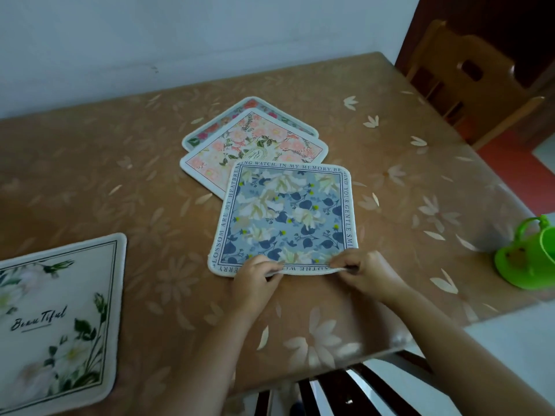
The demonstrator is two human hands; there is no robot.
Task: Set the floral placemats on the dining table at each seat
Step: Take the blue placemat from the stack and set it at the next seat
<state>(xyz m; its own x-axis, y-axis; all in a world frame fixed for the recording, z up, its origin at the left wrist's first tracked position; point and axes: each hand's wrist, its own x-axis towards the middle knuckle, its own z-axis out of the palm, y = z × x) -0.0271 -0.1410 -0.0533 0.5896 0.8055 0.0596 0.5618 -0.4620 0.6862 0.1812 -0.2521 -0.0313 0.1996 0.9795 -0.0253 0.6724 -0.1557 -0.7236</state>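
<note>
We hold the blue placemat (285,219) by its near edge with both hands. It lies flat on the table (126,163), roughly in the middle, its blue ground covered with cream flowers and dark blue leaves, a line of printed lettering running round its border. Our left hand (255,279) is closed on the near edge left of centre, thumb on top and fingers curled under. Our right hand (365,273) pinches the same edge further right, and there the hem is lifted a little off the tabletop.

The far left corner of the blue placemat overlaps the pink placemat (240,145), which lies just behind it with peach and pink blooms on a pale ground. That one in turn lies over a third placemat (255,106), of which we see only a strip with red and pink flowers along its far side.

Well apart, at the near left of the table, lies a white placemat (57,316) with green leaves, pale flowers and the word "Beautiful" in script.

The table wears a tan cover printed with pale daisies. At the right edge stands a green plastic container (533,259), partly cut off by the frame. Beyond the far right corner stands a wooden chair (468,73), and a dark chair back (345,391) shows below the near edge.
</note>
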